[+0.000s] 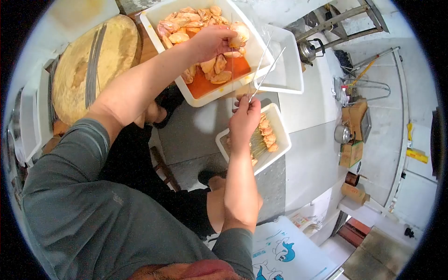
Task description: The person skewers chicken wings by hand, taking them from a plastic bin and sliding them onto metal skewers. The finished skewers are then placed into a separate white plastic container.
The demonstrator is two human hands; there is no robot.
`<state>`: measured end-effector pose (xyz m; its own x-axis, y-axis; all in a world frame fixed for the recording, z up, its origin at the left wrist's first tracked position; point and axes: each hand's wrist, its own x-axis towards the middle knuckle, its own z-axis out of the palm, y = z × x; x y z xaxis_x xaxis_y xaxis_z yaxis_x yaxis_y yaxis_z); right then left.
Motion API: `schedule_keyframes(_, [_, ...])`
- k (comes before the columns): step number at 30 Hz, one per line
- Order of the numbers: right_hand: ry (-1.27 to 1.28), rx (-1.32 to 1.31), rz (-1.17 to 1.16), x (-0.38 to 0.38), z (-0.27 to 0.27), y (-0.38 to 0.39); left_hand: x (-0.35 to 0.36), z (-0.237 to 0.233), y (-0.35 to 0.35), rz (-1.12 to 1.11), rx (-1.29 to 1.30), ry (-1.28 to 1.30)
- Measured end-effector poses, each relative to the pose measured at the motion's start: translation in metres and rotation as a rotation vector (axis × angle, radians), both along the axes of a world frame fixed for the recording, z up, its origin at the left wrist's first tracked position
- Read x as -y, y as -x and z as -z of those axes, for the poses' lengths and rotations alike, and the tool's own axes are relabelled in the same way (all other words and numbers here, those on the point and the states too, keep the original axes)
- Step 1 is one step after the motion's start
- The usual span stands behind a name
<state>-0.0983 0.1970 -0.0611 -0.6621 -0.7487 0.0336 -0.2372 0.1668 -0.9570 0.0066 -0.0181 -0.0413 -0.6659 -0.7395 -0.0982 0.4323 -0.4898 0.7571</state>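
I have one chicken piece (239, 35) pinched in the fingertips of the left hand (214, 43), over the large white tub (202, 100), where more pieces lie in reddish-orange liquid. The right hand (245, 122), nearer my body, is closed on thin metal skewers (261, 77) that fan out beyond its fingers. Just beneath that hand I see a small white tub (283, 148) of skewered meat (267, 132); beyond it, an empty white bin (285, 70). Well left of both hands, a bundle of thin rods (94, 65) crosses a round wooden board (122, 44).
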Motion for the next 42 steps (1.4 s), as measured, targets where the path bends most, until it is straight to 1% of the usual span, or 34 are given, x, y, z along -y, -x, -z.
schedule_keyframes(3, [-0.083, -0.028, -0.001, -0.005, 0.006, 0.006, 0.005, -0.004, -0.002, -0.057, -0.018, -0.024])
schedule_keyframes(6, [-0.085, 0.187, -0.114, -0.010, 0.003, 0.004, 0.007, -0.004, -0.004, -0.050, -0.056, -0.033])
schedule_keyframes(9, [-0.111, 0.282, -0.167, -0.012, -0.006, -0.006, 0.007, -0.007, -0.004, -0.049, -0.042, 0.024])
schedule_keyframes(12, [-0.109, 0.318, -0.191, -0.013, -0.005, -0.006, 0.001, -0.013, -0.006, -0.059, 0.005, 0.036])
schedule_keyframes(15, [-0.060, 0.276, -0.211, -0.013, -0.002, -0.006, -0.005, -0.014, -0.004, -0.078, 0.028, 0.129])
schedule_keyframes(18, [-0.035, 0.337, -0.211, -0.012, -0.001, -0.008, -0.002, -0.008, -0.002, -0.067, 0.088, 0.124])
schedule_keyframes(20, [-0.065, 0.385, -0.200, -0.013, -0.008, -0.011, -0.001, -0.007, -0.002, -0.062, 0.086, 0.130])
schedule_keyframes(27, [-0.035, 0.549, -0.180, -0.011, -0.018, -0.013, -0.004, -0.017, -0.003, -0.071, 0.120, 0.050])
schedule_keyframes(42, [-0.059, 0.746, -0.195, -0.011, -0.021, -0.014, -0.004, -0.018, -0.003, -0.054, 0.066, 0.042])
